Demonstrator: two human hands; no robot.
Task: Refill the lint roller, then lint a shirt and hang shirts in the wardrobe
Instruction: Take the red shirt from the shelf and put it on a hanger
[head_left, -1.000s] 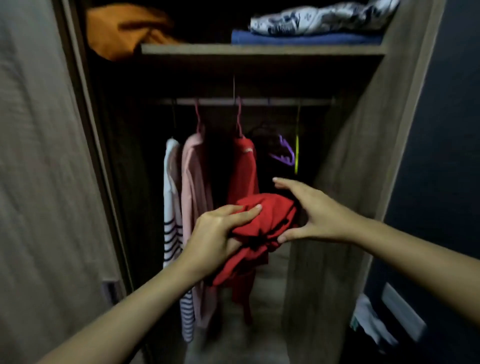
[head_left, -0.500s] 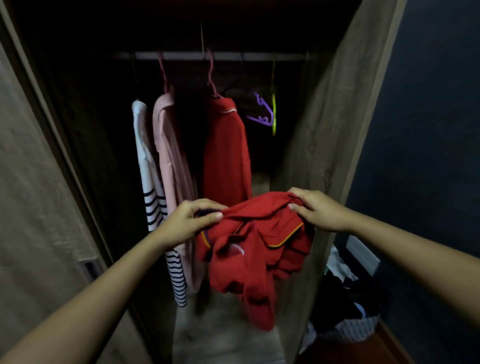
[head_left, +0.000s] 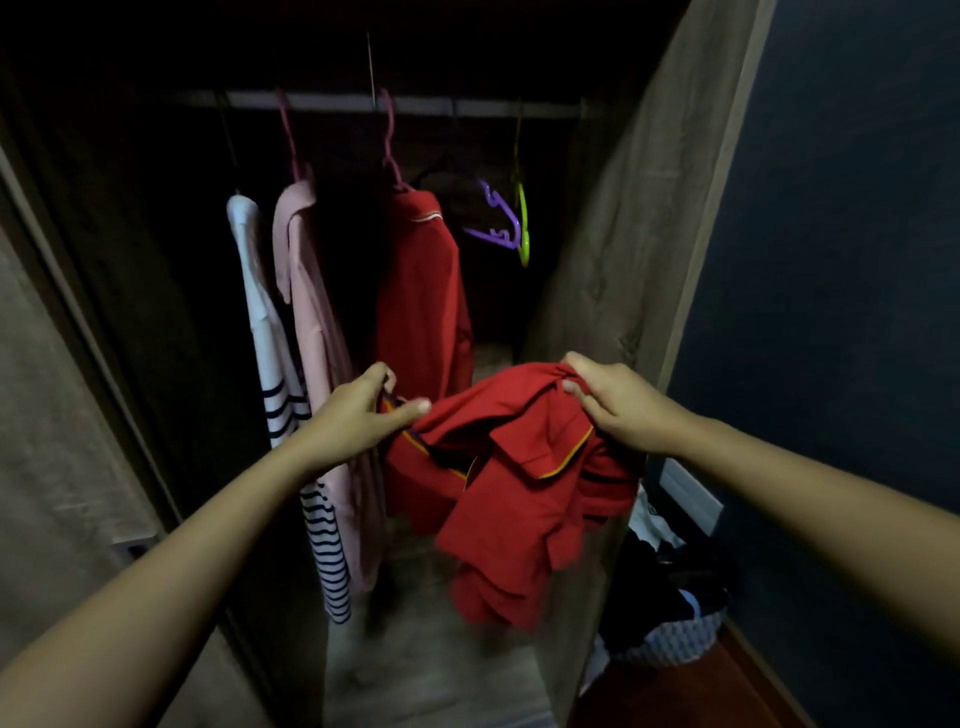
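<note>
while bunched between left hand (head_left: 358, 410) and right hand (head_left: 618, 402), fingers of both pinched shut on red shirt (head_left: 519, 467); purple hanger (head_left: 496, 221) up beyond, nearer the right.

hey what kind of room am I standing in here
Probably a bedroom, at an open wardrobe: shirts hang from a rail, spare hangers beside them, and a laundry basket sits on the floor to the right.
</note>
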